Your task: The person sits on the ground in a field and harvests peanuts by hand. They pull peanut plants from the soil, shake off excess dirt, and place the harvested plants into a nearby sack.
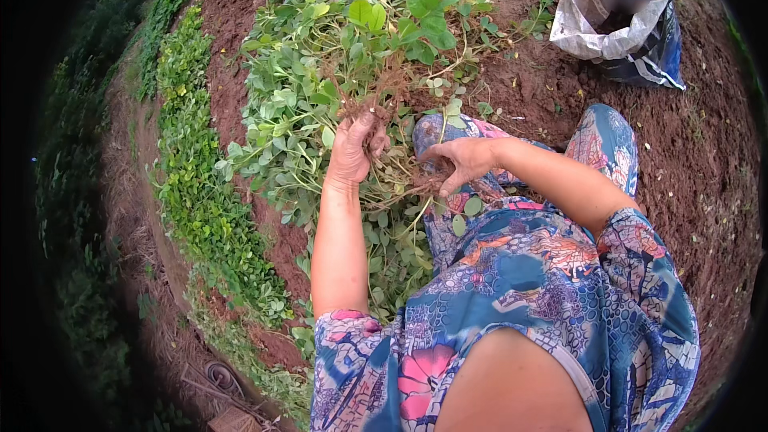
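Observation:
My left hand (pixel 354 150) grips a tangle of thin brown roots (pixel 393 84) belonging to an uprooted plant, probably peanut. Bright green leaves (pixel 429 18) stand beyond those roots. Close to my knee, my right hand (pixel 474 159) curls around another soil-covered root clump (pixel 433 175); its fingertips are partly hidden. Stems with a few oval leaves (pixel 459 225) hang from that clump over my patterned trousers. Under and beside my left hand lies a large heap of pulled leafy plants (pixel 282 108), roots and stems mixed together.
An upright woven plastic sack (pixel 654 63), its mouth rolled back, stands at the upper right with dark, blurred contents. Reddish soil (pixel 528 84) surrounds me. Rows of low green plants (pixel 204 192) run along the left. A coiled hose-like object (pixel 221 375) lies at lower left.

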{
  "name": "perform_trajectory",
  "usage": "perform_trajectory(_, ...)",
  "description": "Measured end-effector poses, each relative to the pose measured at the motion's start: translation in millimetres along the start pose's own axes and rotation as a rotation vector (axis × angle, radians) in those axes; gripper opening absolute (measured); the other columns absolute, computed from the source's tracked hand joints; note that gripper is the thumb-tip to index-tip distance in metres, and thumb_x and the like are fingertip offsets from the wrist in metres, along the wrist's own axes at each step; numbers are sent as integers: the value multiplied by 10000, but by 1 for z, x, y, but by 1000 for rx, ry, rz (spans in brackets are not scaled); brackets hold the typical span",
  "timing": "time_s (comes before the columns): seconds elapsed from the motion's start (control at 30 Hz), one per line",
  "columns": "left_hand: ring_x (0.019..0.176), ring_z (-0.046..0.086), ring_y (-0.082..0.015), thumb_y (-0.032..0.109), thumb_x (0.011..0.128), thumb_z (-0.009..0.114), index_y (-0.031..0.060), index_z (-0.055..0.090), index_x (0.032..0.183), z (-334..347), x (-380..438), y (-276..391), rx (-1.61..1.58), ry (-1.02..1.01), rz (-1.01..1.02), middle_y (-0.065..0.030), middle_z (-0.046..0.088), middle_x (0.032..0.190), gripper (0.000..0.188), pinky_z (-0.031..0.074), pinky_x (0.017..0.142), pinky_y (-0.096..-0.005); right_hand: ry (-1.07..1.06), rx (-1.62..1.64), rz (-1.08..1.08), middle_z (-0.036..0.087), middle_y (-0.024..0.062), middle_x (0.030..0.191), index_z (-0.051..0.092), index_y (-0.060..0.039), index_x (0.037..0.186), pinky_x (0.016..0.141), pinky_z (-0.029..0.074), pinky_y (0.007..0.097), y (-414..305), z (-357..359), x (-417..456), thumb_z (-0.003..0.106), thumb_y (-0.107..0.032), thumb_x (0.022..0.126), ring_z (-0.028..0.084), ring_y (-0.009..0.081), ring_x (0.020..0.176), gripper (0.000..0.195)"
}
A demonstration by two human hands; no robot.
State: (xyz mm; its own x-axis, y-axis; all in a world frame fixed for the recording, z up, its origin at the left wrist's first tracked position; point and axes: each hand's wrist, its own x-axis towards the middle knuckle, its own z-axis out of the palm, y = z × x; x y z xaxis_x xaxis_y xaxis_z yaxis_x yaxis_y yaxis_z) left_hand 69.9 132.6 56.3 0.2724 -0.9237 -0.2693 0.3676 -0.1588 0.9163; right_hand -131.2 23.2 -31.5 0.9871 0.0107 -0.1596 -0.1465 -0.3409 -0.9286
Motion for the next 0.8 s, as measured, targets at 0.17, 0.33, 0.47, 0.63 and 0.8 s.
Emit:
perform_trajectory(0.17,773,613,-145,113,697,783,-7,660,1001,48,-12,18,1026,-276,-54,-63,674,856,349,496,699,-300,82,176,135,663,92,944,583,-57,1216,796,493,312,7,-8,-5,749,-311,756,619,157,863,551)
perform_trajectory(0.33,851,600,-292,218,700,754,66,680,978,61,1,16,1484,-347,136,-110,651,835,326,469,834,-372,235,1282,62,637,-7,879,643,-39,1071,601,457,247,19,-27,-14,609,-260,920,540,79,675,270)
perform_trajectory(0.47,918,628,-148,91,773,745,-35,616,1103,27,23,3,686,-270,-204,-83,674,1035,377,498,853,-310,468,1593,-138,630,-21,874,594,-49,1119,563,418,192,24,-13,-6,527,-184,963,533,63,671,217)
perform_trajectory(0.63,911,639,-145,99,792,729,3,644,1091,15,36,5,369,-199,-164,-58,687,1023,326,498,863,-311,831,1291,78,626,63,966,559,-5,1133,780,476,281,-25,-8,-7,566,-129,915,576,133,862,251)
perform_trajectory(0.8,932,633,-140,35,718,764,2,639,1089,38,38,3,529,-126,-210,-61,681,1032,392,500,854,-292,914,398,-1,619,30,783,574,-3,1087,643,484,291,-34,-8,0,684,-226,839,587,131,698,351)
